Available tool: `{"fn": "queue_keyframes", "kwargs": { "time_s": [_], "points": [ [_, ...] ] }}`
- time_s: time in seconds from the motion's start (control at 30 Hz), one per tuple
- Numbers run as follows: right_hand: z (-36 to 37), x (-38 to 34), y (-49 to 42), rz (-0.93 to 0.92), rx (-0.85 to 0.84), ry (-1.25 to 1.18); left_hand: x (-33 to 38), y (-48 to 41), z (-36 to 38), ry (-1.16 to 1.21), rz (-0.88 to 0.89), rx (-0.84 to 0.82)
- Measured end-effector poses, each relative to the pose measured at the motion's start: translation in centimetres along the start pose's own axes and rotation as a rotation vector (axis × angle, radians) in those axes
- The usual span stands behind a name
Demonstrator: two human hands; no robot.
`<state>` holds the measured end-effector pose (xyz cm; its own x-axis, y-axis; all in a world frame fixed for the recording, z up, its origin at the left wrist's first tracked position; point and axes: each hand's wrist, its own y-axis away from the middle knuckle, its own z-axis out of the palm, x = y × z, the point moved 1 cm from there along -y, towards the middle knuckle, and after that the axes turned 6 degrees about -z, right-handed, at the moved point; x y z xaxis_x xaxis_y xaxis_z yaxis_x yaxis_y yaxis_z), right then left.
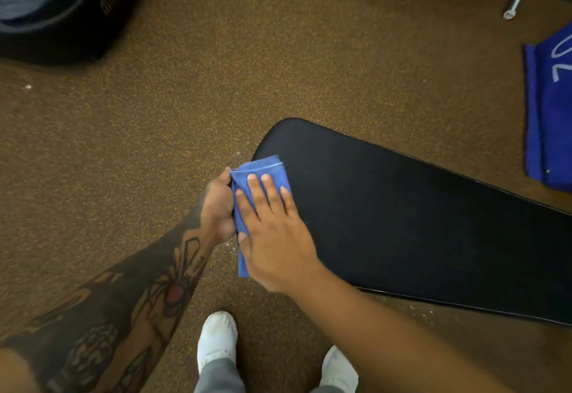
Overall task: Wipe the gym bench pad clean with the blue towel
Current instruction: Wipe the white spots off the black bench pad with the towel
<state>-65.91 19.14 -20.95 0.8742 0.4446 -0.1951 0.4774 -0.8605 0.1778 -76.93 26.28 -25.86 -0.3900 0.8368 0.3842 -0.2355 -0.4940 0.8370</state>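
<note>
Centrally in the frame, a folded towel [261, 182] sits at the pad's [418, 222] rounded end. A flat right hand [275, 238] presses it down for wiping; the left hand [218, 204] pinches its edge, likely keeping the fold together.

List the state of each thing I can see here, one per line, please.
blue towel: folded, lying on the pad's near end.
bench pad: flat, mostly uncovered.
right hand: open, pressed flat on the towel.
left hand: fingers gripping the towel's left edge.
blue cloth: lying on the floor beyond the pad, cut off by the frame.
</note>
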Motion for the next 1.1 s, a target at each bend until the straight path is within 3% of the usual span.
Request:
{"fn": "queue_keyframes", "kwargs": {
  "time_s": [0.07,0.23,0.47,0.7,0.9,1.1],
  "points": [
    [-0.2,1.2,-0.7,0.015,0.023,0.018,0.0,0.1,0.0,-0.004,0.001,-0.003],
    [-1.0,2.2,-4.9,0.244,0.041,-0.014,0.0,-0.1,0.2,-0.007,0.027,-0.019],
    [0.4,-0.5,1.7,-0.021,-0.016,0.001,0.1,0.1,-0.3,0.006,-0.024,-0.003],
    [-0.6,1.1,-3.0,0.281,0.049,-0.040,0.0,0.2,0.0,-0.001,0.022,-0.029],
    [1.1,-2.1,3.6,0.074,0.018,-0.043,0.1,0.7,0.6,0.005,0.042,0.047],
    [0.4,0.5,0.7,0.316,0.057,-0.053,-0.2,0.7,0.5,-0.070,0.043,0.015]
  ]
}}
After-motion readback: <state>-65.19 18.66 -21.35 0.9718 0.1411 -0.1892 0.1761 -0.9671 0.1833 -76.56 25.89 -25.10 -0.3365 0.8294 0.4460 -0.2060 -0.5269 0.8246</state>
